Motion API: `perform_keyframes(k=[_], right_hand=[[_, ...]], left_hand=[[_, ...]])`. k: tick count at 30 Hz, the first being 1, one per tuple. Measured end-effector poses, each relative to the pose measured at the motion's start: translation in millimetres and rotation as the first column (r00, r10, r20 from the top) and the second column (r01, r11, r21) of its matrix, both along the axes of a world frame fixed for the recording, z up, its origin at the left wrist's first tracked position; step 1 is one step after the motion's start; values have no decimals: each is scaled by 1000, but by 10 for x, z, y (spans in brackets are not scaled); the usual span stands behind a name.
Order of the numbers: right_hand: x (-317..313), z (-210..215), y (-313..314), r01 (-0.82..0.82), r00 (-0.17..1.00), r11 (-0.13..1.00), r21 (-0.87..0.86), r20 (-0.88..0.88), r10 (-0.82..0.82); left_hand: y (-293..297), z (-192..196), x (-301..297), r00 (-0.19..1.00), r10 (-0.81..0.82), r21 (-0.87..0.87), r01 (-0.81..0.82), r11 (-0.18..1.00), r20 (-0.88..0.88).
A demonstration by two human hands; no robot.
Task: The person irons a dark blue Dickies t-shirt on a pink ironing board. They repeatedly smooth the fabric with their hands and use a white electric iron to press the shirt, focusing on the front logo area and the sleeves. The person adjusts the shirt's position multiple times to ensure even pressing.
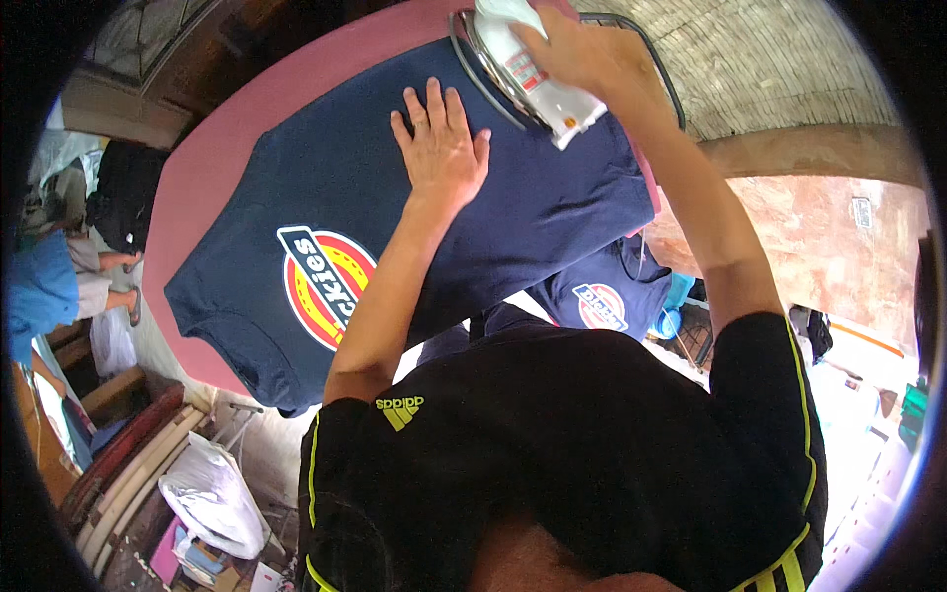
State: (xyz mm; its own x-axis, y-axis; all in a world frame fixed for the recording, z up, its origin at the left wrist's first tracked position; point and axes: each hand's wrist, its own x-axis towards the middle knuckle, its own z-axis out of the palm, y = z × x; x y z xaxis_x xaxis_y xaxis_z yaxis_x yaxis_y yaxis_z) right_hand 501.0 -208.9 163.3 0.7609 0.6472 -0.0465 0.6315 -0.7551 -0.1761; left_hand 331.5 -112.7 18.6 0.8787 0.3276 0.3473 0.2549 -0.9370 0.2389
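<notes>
A dark navy T-shirt (340, 143) with a red, yellow and white printed badge lies spread over a pink-covered ironing board (202, 178). My left hand (439, 148) rests flat on the cloth, fingers spread, near the shirt's upper middle. At the board's far right end my right hand (580, 51) grips a white and silver clothes iron (518, 74). The iron is tilted, its metal edge toward the left. My fingers partly cover its handle, and I cannot tell whether its plate touches the shirt. Wrinkles show in the cloth below the iron.
Another navy shirt (617, 291) with a similar badge hangs below the board's near right side. A dark metal frame (651, 49) borders the board's far right end. At left, a person in blue (44, 286) is close by. Rolled materials (133, 479) and a plastic bag (212, 498) lie lower left.
</notes>
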Motion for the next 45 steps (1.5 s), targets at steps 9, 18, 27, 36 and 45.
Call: perform_keyframes(k=[9, 18, 27, 36, 45], right_hand=[[-247, -448, -1109, 135, 991, 883, 450, -42, -130], [1626, -812, -349, -126, 890, 990, -59, 433, 140], [1130, -314, -374, -60, 986, 939, 338, 169, 3], [496, -378, -1967, -173, 982, 882, 439, 146, 120], [1382, -292, -2282, 205, 961, 955, 215, -230, -154]], left_hand=[[40, -44, 374, 999, -34, 41, 35, 999, -23], [17, -32, 378, 999, -37, 47, 37, 998, -2], [-37, -40, 306, 1000, 1, 70, 0, 998, -19], [-1038, 176, -266, 970, -187, -112, 171, 979, -158], [-1475, 269, -1486, 992, -112, -999, -50, -10, -49]])
